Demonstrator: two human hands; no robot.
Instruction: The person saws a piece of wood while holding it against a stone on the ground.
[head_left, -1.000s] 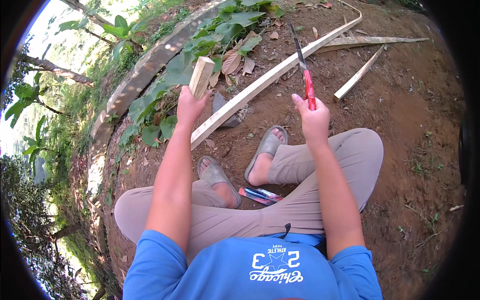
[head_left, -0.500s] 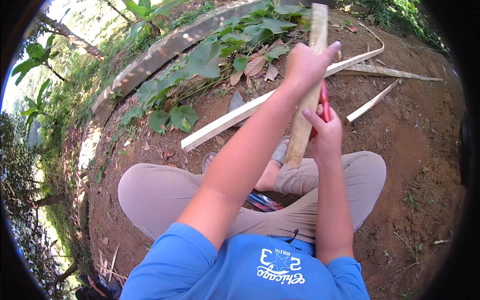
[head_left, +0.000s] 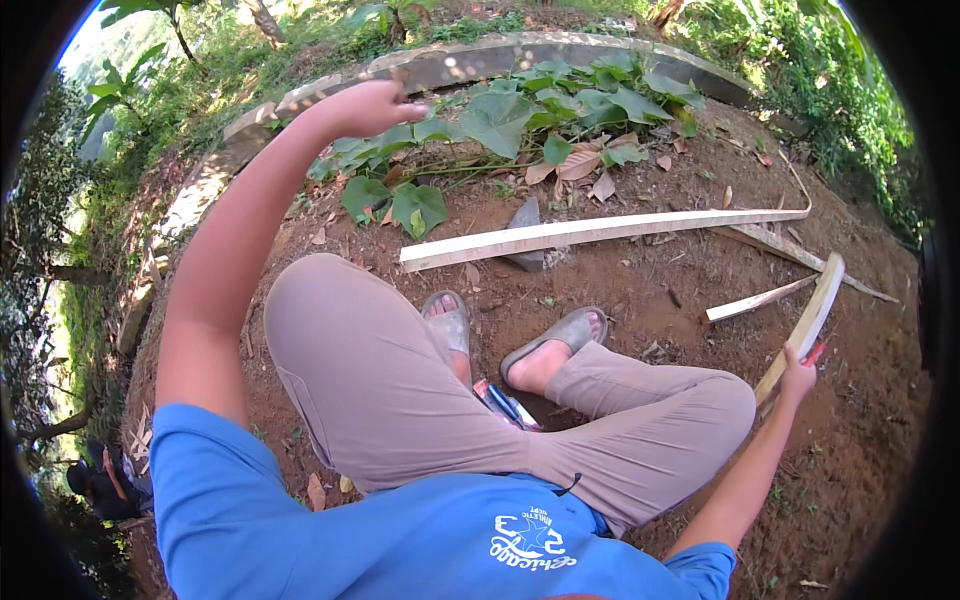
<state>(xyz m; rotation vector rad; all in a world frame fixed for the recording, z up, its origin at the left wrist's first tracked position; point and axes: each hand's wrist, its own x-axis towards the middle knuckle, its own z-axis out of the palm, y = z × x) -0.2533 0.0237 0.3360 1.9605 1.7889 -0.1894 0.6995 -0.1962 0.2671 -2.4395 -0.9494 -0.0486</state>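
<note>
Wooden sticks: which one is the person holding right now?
The pale flat stick at the far right, tilted up off the ground in the right hand. The long strip and the short strip lie on the dirt, untouched.

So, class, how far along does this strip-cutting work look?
Done: a long pale strip and a shorter strip lie on the dirt. In hand: the right hand grips a wooden strip and a red-handled tool; the left hand is raised clear. Left: probably working that strip; how much is unclear.
</note>
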